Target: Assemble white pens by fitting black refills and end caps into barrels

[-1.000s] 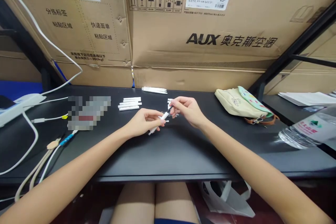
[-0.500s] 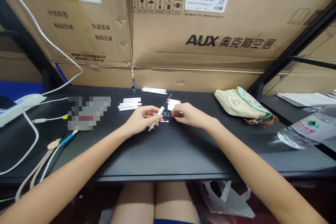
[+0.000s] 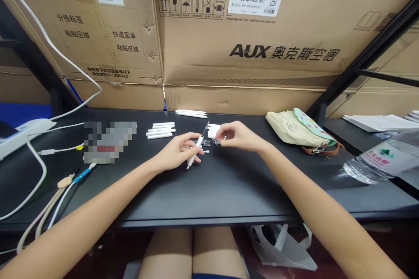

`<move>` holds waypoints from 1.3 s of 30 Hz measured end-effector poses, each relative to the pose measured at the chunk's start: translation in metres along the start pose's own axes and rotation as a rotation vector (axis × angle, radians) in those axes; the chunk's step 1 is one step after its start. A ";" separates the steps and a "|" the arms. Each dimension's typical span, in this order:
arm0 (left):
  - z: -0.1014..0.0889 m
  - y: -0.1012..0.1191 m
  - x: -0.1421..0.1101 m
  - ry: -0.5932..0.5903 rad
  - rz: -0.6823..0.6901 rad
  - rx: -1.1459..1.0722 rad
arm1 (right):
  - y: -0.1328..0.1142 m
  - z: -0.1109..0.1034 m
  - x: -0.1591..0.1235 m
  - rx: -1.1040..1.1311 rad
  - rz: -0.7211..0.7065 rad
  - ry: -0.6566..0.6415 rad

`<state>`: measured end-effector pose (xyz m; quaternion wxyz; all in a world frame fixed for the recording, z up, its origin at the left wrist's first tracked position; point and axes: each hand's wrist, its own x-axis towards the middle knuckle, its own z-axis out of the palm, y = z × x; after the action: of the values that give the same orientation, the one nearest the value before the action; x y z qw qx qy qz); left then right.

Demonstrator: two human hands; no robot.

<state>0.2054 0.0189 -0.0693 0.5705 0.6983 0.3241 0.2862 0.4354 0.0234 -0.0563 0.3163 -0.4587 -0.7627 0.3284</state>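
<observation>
Left hand [image 3: 176,152]: curled, pinching white barrel [image 3: 191,158], refill [image 3: 206,128] out at one o'clock!
Right hand [image 3: 240,136]: arched, fingertips narrow, load can't tell, small parts [image 3: 215,142] at nine o'clock

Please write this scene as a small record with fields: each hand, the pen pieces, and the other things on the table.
Left hand: holds a white pen barrel; a thin refill sticks out of its upper end
Right hand: fingertips close to small metal parts; whether they grip anything is unclear
Beyond left hand: loose white barrels, side by side
Farther back: white pens near the cardboard box
Right side: cream pouch, water bottle
Surface: black table
</observation>
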 end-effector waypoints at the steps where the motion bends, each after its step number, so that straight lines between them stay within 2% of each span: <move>1: 0.000 0.000 -0.001 -0.023 0.011 0.003 | 0.001 -0.001 0.002 0.143 0.018 0.098; 3: 0.000 -0.001 -0.002 -0.067 0.020 0.011 | 0.001 0.000 0.006 0.397 0.065 0.281; 5: 0.000 0.000 -0.002 -0.097 0.007 0.019 | 0.000 0.003 0.008 0.568 0.108 0.376; 9: 0.001 0.002 -0.003 -0.100 -0.025 0.022 | -0.001 0.011 0.009 0.696 0.155 0.368; 17: 0.001 0.003 -0.003 -0.096 -0.025 0.017 | -0.001 0.016 0.007 0.721 0.144 0.318; 22: 0.001 0.003 -0.003 -0.090 -0.033 0.015 | 0.000 0.017 0.007 0.704 0.136 0.350; 27: 0.001 0.002 -0.003 -0.088 -0.031 0.017 | 0.000 0.019 0.006 0.673 0.148 0.194; 29: 0.001 0.001 -0.002 -0.082 -0.031 0.017 | 0.002 0.017 0.007 0.674 0.157 0.168; 30: 0.001 0.001 -0.002 -0.079 -0.029 0.013 | 0.005 0.014 0.008 0.669 0.160 0.192; 32: 0.001 0.001 -0.002 -0.069 -0.022 -0.005 | 0.013 0.007 0.011 0.607 0.160 0.320; 35: 0.001 0.002 -0.002 -0.048 -0.022 -0.034 | 0.032 -0.003 0.016 0.349 0.140 0.512; 37: 0.001 0.003 -0.003 -0.038 -0.025 -0.044 | 0.047 -0.007 0.018 0.168 0.120 0.517; 39: 0.000 0.004 -0.003 -0.031 -0.027 -0.048 | 0.058 -0.008 0.020 0.047 0.114 0.464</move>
<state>0.2043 0.0157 -0.0654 0.5959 0.6843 0.3177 0.2752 0.4629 0.0643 -0.0941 0.4747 -0.5569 -0.6344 0.2492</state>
